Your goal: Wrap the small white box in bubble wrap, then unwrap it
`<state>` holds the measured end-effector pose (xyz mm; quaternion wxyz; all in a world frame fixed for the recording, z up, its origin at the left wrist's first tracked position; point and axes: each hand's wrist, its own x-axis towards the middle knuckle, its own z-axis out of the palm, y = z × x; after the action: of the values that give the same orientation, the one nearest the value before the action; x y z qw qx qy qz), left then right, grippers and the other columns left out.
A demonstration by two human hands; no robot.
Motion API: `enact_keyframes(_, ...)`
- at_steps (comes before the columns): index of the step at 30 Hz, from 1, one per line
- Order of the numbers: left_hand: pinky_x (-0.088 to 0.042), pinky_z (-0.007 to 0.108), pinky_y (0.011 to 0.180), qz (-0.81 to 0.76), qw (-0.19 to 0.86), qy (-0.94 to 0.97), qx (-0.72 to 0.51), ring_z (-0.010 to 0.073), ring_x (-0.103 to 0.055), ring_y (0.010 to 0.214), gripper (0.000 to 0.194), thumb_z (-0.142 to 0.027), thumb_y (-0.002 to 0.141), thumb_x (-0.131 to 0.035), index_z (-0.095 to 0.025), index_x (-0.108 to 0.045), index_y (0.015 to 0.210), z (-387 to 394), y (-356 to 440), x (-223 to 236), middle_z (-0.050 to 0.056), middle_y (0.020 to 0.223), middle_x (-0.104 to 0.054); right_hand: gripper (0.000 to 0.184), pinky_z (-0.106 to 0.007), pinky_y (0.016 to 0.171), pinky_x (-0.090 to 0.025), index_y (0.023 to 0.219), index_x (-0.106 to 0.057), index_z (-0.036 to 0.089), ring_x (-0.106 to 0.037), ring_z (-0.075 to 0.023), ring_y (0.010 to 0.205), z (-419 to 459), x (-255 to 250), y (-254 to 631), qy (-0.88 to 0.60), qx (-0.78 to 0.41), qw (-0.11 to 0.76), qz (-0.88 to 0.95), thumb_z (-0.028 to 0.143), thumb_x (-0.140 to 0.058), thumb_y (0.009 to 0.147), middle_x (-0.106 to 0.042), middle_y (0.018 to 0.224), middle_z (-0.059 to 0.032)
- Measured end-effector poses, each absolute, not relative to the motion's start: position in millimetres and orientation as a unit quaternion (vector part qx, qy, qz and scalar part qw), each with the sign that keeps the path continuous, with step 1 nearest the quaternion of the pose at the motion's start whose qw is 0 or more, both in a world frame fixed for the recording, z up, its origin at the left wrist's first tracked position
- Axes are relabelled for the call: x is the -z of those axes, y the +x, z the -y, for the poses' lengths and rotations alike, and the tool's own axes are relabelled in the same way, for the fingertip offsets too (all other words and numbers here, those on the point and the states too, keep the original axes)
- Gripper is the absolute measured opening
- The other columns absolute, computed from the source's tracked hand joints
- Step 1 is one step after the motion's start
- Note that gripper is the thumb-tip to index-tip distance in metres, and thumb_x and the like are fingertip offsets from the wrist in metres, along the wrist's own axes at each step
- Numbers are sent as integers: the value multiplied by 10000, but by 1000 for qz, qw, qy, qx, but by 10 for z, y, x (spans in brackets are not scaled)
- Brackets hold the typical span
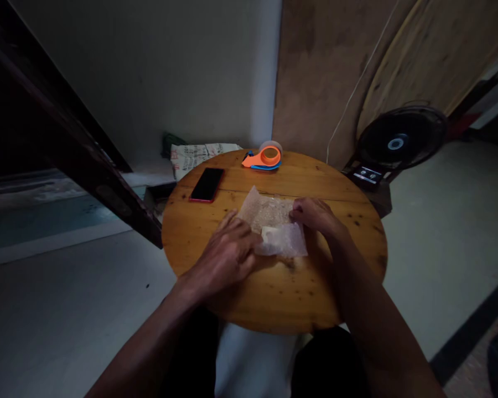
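A sheet of clear bubble wrap (274,224) lies on a small round wooden table (274,293), partly folded over something pale inside it. My left hand (228,251) rests on the wrap's left edge with its fingers pressed down on it. My right hand (315,214) pinches the wrap's right edge with curled fingers. What the wrap covers I cannot make out.
A phone with a red case (207,184) lies at the table's left. An orange and blue tape dispenser (263,157) sits at the far edge. A black fan (400,141) stands right of the table. A printed sack (195,156) and dark wooden beam (87,155) are at left.
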<state>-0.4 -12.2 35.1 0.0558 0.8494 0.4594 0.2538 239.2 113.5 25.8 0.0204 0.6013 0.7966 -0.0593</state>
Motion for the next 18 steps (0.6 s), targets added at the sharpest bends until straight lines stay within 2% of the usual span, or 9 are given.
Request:
enact_keyframes(3,-325,479,1077,-393,77,902,-164,212,-555,964,167,-153,795,-540,-205,-663,895,414,43,-503,41,904,-628,204,-237,572,-299,865,-713,212,-584,-145,743,-1156,-232,2418,598,44,5,-800,330,-548,847,-704,884,-37)
enact_keyframes(6,-451,375,888,-364,138,918,-69,201,-577,874,121,-162,803,-526,-190,-639,836,654,83,-566,46,879,-637,187,-227,604,-323,870,-722,215,-595,-147,806,-1175,-218,2444,594,36,-8,-804,323,-571,846,-706,945,-43)
enact_keyframes(9,-448,281,716,-368,199,908,-30,165,-596,763,137,-166,825,-494,-188,-628,807,665,59,-577,25,827,-656,164,-224,594,-320,873,-728,223,-608,-147,811,-1185,-222,2462,595,44,2,-802,288,-583,833,-715,937,-36)
enact_keyframes(12,-405,244,620,-414,234,877,-67,133,-583,659,198,-201,852,-465,-195,-643,765,434,18,-573,-4,738,-655,171,-221,584,-318,879,-727,228,-619,-143,788,-1182,-239,2469,576,54,9,-816,260,-568,829,-726,906,-26)
enact_keyframes(15,-450,281,681,-541,179,804,-170,170,-621,735,236,-236,879,-441,-200,-675,879,142,46,-518,19,795,-680,197,-213,597,-335,937,-724,234,-629,-143,806,-1173,-264,2474,558,62,1,-828,261,-569,818,-730,944,-23)
enact_keyframes(17,-483,330,809,-568,149,778,-223,208,-637,913,244,-218,860,-477,-188,-664,1014,24,114,-426,65,995,-691,213,-212,599,-345,958,-726,232,-635,-148,814,-1167,-281,2480,556,73,3,-828,284,-576,815,-733,950,-24)
enact_keyframes(18,-482,357,882,-564,146,776,-241,224,-620,1013,311,-222,847,-510,-180,-625,1133,0,157,-363,93,1119,-664,214,-213,595,-347,954,-730,232,-637,-149,810,-1165,-288,2484,556,78,6,-828,294,-580,814,-734,943,-25)
